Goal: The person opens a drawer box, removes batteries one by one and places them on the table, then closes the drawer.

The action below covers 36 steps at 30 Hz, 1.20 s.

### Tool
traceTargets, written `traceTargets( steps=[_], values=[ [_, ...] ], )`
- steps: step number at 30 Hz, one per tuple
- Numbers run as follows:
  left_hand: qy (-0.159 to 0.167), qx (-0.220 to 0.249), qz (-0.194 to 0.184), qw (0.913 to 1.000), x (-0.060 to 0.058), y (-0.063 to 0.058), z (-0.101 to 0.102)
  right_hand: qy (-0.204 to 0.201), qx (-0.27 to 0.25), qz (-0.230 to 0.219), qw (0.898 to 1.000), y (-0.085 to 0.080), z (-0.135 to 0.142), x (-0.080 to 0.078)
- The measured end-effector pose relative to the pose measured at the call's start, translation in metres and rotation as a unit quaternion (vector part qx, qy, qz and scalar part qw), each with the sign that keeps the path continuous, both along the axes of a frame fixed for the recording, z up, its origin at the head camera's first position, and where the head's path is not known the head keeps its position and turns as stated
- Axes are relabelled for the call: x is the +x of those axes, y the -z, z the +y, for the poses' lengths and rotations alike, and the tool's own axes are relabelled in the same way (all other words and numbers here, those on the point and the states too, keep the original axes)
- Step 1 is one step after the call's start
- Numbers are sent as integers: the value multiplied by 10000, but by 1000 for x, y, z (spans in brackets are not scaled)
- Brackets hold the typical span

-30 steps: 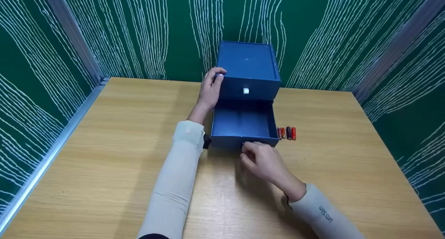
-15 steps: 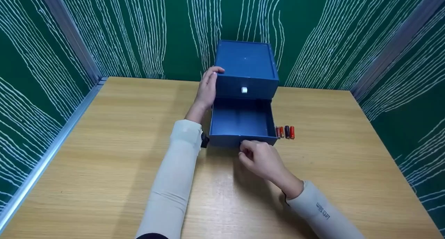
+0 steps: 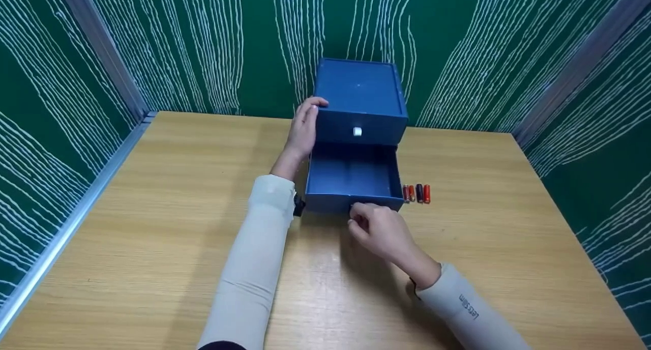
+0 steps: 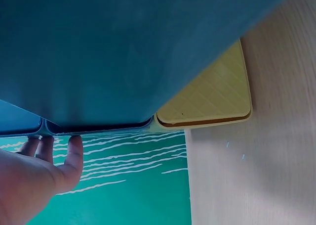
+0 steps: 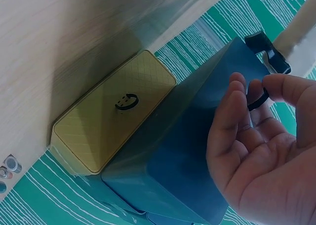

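Your right hand (image 3: 386, 233) is pinching a black curved handle (image 5: 257, 100) between thumb and forefinger, the other fingers bending in toward the palm. That handle is sitting at the front of the open drawer (image 3: 328, 203). Your left hand (image 3: 303, 128) is resting against the left side of the blue drawer unit (image 3: 358, 88), its fingers extended and lightly parted, with fingertips touching the upper edge near the front corner.

The unit is standing toward the back of the tabletop (image 3: 178, 187), and the open drawer is jutting toward you from its middle level, showing its blue floor and inner walls. Above it, the top drawer is staying flush, its white knob (image 3: 357, 132) facing you. Beneath, a yellow drawer (image 5: 94, 151) is sitting closed (only the wrist views are showing it), with its own black curved handle on the front.

Just beside the open drawer, on your right, four small battery-like cylinders (image 3: 419, 193) in red, orange and dark tones are lying in a row.

Your left arm is stretching forward nearly straight in a pale sleeve (image 3: 244, 268), while your right forearm is slanting inward from the lower right.
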<state>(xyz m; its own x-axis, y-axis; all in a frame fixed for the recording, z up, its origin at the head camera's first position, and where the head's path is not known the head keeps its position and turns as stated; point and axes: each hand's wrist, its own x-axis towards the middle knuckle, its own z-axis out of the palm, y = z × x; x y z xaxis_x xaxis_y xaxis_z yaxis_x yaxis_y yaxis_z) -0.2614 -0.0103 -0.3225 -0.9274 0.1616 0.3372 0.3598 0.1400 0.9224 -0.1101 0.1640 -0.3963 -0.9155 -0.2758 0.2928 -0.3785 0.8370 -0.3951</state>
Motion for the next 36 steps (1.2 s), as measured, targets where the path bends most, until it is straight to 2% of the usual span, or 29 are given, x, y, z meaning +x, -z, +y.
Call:
traceTargets(
  steps=[10,17,25,36],
  values=[
    [18,98,22,9999,0,-3,0,-30,-14,62,10000,1,-3,-9],
    [-54,-44,298,9995,2,-6,-1,9,-21,185,9998,0,-3,-17],
    [-66,-12,79,9999,1,-4,-1,115,-236,-81,9996,0,-2,-29],
    [-31,-7,15,10000,2,-1,0,386,-454,-536,9968,-2,0,-46]
  ],
)
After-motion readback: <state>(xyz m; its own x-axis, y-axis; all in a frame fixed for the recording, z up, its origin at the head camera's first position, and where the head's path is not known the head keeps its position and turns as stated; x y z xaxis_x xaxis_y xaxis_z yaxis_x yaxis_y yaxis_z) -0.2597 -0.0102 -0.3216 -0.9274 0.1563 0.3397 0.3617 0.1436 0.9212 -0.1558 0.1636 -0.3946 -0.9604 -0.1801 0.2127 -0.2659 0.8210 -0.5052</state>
